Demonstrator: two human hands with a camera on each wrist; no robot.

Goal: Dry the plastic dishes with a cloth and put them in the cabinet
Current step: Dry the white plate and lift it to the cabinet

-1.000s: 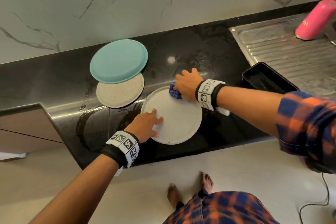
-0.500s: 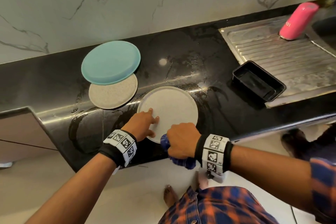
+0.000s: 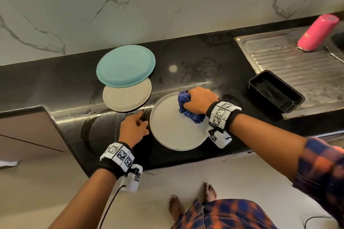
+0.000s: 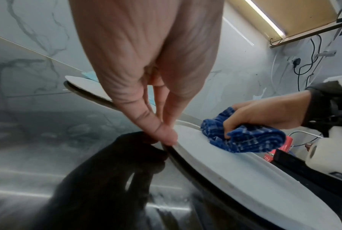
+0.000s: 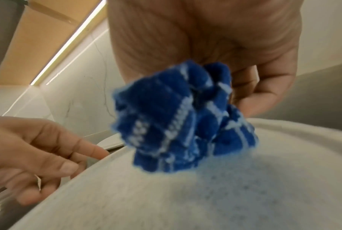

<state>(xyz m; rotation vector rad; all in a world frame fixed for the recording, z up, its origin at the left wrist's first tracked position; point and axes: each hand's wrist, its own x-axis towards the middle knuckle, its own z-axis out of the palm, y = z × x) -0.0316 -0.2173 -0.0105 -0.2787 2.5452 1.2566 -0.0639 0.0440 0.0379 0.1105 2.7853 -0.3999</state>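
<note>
Both hands meet the white plate [image 3: 176, 132]: right [image 3: 200, 100] grips the cloth [image 3: 188, 111], left [image 3: 133, 128] fingertips touch its rim.

I see bare black counter [image 3: 195, 57] in the upper middle of the head view. At left center, a teal plate [image 3: 125, 65] overlapping a beige plate [image 3: 126, 96] blocks passage. A black tray [image 3: 275, 91] and pink bottle [image 3: 316, 32] crowd the right side.
</note>
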